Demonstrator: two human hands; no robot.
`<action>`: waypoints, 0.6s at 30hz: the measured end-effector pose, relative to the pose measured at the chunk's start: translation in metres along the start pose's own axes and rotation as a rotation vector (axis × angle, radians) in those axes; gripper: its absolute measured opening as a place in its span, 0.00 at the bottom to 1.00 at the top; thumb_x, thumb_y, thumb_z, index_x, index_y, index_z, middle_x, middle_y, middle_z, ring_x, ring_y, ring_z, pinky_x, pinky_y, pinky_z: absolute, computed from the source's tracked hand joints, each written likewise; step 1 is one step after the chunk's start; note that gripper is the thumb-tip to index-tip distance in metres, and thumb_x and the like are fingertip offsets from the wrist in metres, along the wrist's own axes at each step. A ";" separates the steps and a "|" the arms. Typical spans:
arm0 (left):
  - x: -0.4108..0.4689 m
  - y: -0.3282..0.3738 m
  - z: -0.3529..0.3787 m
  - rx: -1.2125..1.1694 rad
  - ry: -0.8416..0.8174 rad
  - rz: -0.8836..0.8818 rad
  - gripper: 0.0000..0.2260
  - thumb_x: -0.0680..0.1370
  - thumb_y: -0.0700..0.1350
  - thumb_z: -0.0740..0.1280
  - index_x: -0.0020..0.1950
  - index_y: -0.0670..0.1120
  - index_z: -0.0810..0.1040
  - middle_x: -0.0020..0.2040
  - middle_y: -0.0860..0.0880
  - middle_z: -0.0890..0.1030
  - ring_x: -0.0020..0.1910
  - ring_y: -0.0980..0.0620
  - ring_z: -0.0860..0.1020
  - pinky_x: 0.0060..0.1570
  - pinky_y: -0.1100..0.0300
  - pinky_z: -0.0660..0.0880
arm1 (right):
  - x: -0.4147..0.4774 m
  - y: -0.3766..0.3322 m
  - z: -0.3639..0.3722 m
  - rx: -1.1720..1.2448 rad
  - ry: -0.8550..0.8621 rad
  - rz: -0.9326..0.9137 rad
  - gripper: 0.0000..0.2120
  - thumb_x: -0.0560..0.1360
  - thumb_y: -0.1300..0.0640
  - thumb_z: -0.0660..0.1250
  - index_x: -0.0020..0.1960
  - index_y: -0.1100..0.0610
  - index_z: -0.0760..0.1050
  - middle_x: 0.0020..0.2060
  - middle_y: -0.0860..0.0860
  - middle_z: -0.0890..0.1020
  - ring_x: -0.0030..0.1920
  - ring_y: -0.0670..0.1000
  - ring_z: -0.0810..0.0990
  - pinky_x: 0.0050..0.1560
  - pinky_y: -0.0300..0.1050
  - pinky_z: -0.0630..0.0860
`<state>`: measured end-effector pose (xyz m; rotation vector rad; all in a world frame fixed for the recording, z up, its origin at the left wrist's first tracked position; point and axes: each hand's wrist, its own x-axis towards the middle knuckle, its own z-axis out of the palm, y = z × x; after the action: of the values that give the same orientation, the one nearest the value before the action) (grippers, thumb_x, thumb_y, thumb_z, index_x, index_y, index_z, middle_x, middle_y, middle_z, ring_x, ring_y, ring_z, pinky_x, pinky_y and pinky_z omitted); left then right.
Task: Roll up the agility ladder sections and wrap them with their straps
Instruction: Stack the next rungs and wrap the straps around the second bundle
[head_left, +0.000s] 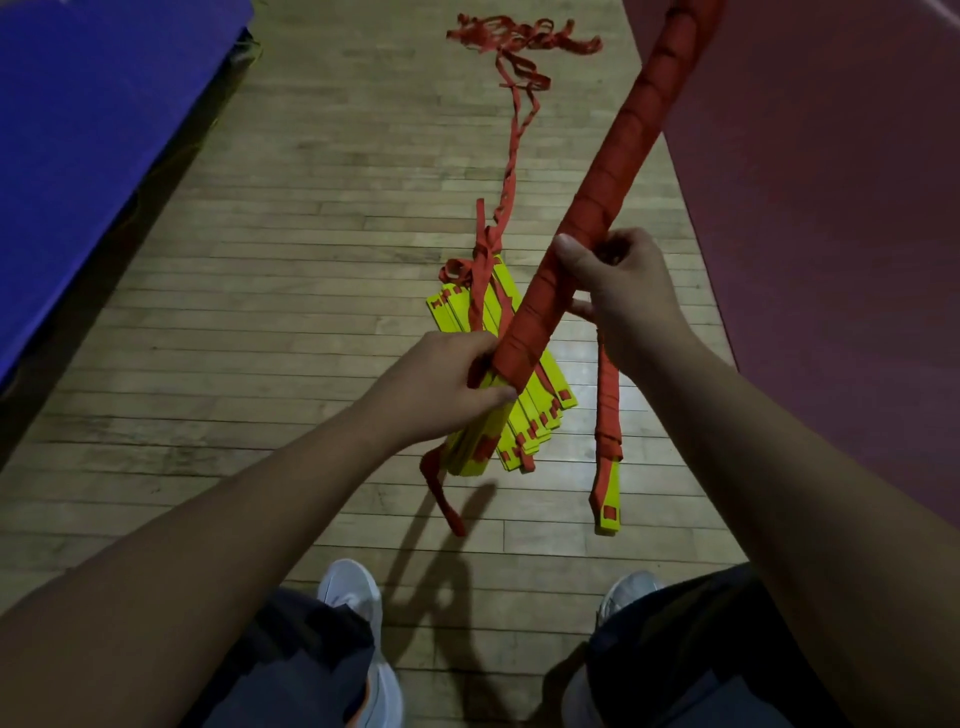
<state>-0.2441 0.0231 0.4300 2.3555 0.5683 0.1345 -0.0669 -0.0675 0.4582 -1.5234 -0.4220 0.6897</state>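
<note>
Two hands (447, 384) gripping wrapped ladder bundle (613, 161)

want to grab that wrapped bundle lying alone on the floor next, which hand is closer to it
Right. The right hand grips the held red-wrapped bundle almost directly above the floor bundle. The left hand holds the lower end, farther left, over the yellow pile.

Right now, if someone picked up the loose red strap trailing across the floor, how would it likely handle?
Probably floppy: the loose red strap lies twisted and bunched into loops on the wooden floor. It looks thin and flat, so likely light. It seems to run to the yellow rung stack, so pulling it may drag or fan those rungs.
</note>
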 end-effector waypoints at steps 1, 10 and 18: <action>0.000 -0.002 -0.003 -0.065 -0.023 -0.020 0.15 0.73 0.55 0.72 0.54 0.48 0.82 0.45 0.48 0.83 0.45 0.50 0.81 0.49 0.47 0.79 | 0.000 0.000 -0.001 0.032 -0.006 -0.004 0.19 0.79 0.57 0.71 0.64 0.66 0.69 0.56 0.61 0.78 0.54 0.57 0.83 0.51 0.53 0.84; 0.002 -0.006 -0.022 -0.776 -0.281 -0.062 0.25 0.72 0.45 0.73 0.67 0.37 0.76 0.64 0.33 0.78 0.63 0.38 0.77 0.67 0.32 0.68 | -0.014 -0.014 -0.001 0.722 -0.401 0.273 0.23 0.86 0.50 0.52 0.63 0.67 0.76 0.46 0.58 0.85 0.47 0.56 0.84 0.57 0.53 0.82; 0.007 -0.002 -0.023 -0.281 -0.325 0.001 0.10 0.79 0.51 0.71 0.53 0.46 0.83 0.42 0.53 0.86 0.39 0.54 0.84 0.43 0.56 0.79 | -0.010 -0.018 -0.006 0.443 -0.442 0.085 0.15 0.83 0.55 0.57 0.58 0.64 0.77 0.47 0.57 0.82 0.44 0.54 0.85 0.49 0.49 0.80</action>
<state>-0.2444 0.0417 0.4453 2.0477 0.3627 -0.1570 -0.0675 -0.0773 0.4775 -0.9707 -0.4971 1.1134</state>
